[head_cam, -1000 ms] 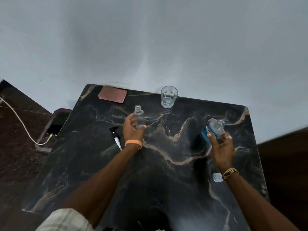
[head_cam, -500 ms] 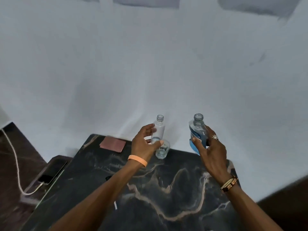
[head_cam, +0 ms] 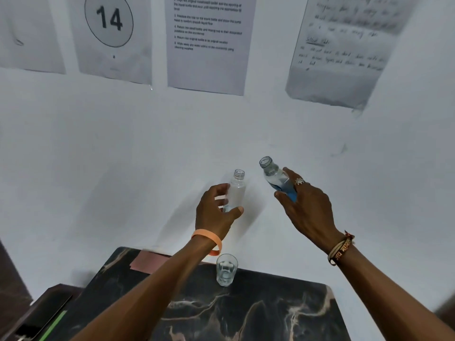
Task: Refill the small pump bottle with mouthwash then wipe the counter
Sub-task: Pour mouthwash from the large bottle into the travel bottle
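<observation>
My left hand [head_cam: 216, 212] grips the small clear pump bottle [head_cam: 236, 190] by its lower half, upright and uncapped, raised high above the black marble counter [head_cam: 258, 313]. My right hand [head_cam: 307, 207] holds the mouthwash bottle [head_cam: 277, 179], clear with a blue label, also uncapped. Its open mouth tilts up and to the left, a short gap right of the small bottle's neck. The two bottles do not touch. The pump head is out of view.
A drinking glass [head_cam: 226, 269] with a little clear liquid stands at the counter's back edge, under my left wrist. A pinkish cloth [head_cam: 147, 262] lies at the back left corner. A phone [head_cam: 49, 316] sits on a low surface to the left. Several papers [head_cam: 206, 43] hang on the wall.
Both hands have lifted their bottles well above the counter. The camera has tilted up, bringing the wall papers into view. The mouthwash bottle now leans toward the small bottle.
</observation>
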{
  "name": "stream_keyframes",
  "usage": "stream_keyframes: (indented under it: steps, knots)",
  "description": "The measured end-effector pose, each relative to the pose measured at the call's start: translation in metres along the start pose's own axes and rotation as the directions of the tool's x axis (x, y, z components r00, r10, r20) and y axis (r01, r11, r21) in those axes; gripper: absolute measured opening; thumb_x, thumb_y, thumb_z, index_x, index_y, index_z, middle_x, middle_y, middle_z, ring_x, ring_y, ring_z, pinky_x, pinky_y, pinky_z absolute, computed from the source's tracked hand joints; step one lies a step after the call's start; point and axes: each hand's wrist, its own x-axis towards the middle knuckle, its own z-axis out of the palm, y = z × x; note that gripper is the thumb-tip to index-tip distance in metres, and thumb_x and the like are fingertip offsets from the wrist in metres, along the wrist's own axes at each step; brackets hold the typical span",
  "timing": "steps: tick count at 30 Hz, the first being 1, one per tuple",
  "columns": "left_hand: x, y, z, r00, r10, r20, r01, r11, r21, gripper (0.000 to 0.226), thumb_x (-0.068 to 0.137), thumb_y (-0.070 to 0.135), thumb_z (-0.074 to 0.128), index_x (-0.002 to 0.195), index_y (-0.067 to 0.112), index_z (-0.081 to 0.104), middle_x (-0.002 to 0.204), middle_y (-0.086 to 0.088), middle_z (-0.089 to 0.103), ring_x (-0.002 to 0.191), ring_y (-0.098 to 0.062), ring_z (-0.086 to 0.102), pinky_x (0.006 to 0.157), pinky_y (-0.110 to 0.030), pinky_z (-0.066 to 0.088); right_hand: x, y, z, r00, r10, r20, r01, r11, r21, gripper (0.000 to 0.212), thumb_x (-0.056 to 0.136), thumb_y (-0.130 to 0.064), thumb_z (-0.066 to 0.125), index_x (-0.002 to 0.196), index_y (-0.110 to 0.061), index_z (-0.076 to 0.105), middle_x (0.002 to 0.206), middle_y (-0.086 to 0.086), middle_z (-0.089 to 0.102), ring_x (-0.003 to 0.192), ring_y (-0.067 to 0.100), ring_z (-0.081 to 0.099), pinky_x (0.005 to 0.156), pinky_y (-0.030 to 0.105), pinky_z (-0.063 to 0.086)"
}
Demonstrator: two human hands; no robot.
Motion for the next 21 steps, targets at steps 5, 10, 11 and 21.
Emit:
stream_keyframes:
  steps: [5,10,11,21]
  knots:
    - [0.009,0.013,0.0,1.0,0.0,0.003,0.0,1.0,0.003,0.061,0.064,0.016,0.086,0.114,0.029,0.054,0.109,0.007,0.064,0.093,-0.009,0.063,0.075,-0.017,0.049,0.017,-0.005,-0.01,1.0,-0.018,-0.011,0.017,0.997,-0.077,0.059,0.091,-0.042,0.063,0.145,-0.029,0.044,0.114,0.004,0.071,0.093,0.03,0.066,0.07,0.033,0.045]
    - [0.01,0.02,0.0,1.0,0.022,0.009,-0.022,0.999,0.023,0.061,0.063,0.015,0.086,0.112,0.029,0.054,0.108,0.007,0.064,0.093,-0.009,0.063,0.079,-0.023,0.051,0.025,-0.009,-0.021,1.0,-0.016,-0.007,0.015,0.992,-0.126,0.059,0.091,-0.042,0.061,0.146,-0.029,0.042,0.114,0.004,0.07,0.095,0.03,0.066,0.072,0.033,0.046]
    - [0.009,0.021,0.0,1.0,0.022,0.011,-0.022,0.999,0.023,0.061,0.063,0.014,0.086,0.112,0.029,0.054,0.108,0.007,0.064,0.093,-0.01,0.063,0.08,-0.024,0.052,0.026,-0.01,-0.023,1.0,-0.02,-0.003,0.019,0.99,-0.138,0.059,0.091,-0.042,0.061,0.146,-0.029,0.042,0.114,0.003,0.07,0.096,0.03,0.066,0.072,0.033,0.046]
    - [0.004,0.028,0.009,1.0,0.018,0.021,-0.019,1.0,0.017,0.063,0.063,0.014,0.086,0.117,0.025,0.056,0.108,0.006,0.064,0.094,-0.012,0.063,0.08,-0.024,0.052,0.03,-0.007,-0.035,0.999,-0.046,-0.007,0.045,0.986,-0.16,0.058,0.091,-0.041,0.061,0.145,-0.03,0.043,0.11,0.005,0.07,0.096,0.031,0.064,0.069,0.032,0.038]
